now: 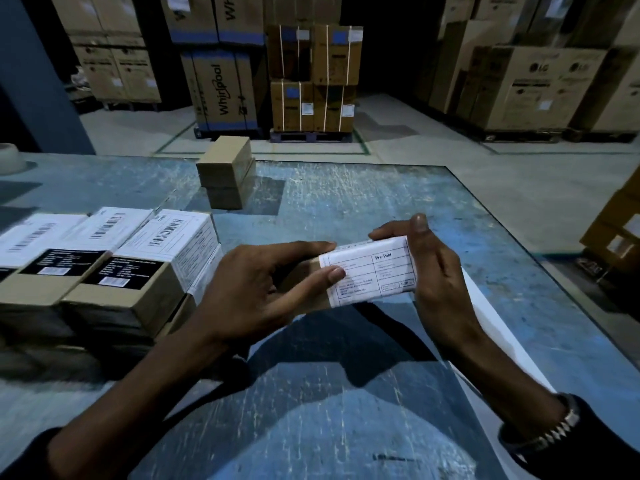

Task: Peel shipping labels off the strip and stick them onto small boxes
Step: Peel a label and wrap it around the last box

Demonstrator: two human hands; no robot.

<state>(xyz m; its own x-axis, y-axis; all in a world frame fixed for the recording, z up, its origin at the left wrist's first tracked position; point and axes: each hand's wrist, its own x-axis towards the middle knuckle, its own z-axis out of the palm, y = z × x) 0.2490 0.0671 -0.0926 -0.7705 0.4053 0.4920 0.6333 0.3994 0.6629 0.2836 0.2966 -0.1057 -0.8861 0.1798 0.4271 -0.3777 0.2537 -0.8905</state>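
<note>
Shipping label (369,271) being pressed onto small box (304,282), held above tabletop (346,202).
Left hand (263,289) and right hand (433,271) both grasping box; thumb pressure uneven, so risk of creases or skewed label edge.

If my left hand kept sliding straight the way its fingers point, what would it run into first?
The left hand points rightward along the small box it holds, so it would likely meet the right hand gripping the box's far end first. Depth is hard to judge.

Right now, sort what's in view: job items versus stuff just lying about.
Job: small box held by left hand and right hand; its label; labelled boxes; plain boxes; white strip.
Lying about: tape roll; Whirlpool cartons; strapped cartons.
</note>
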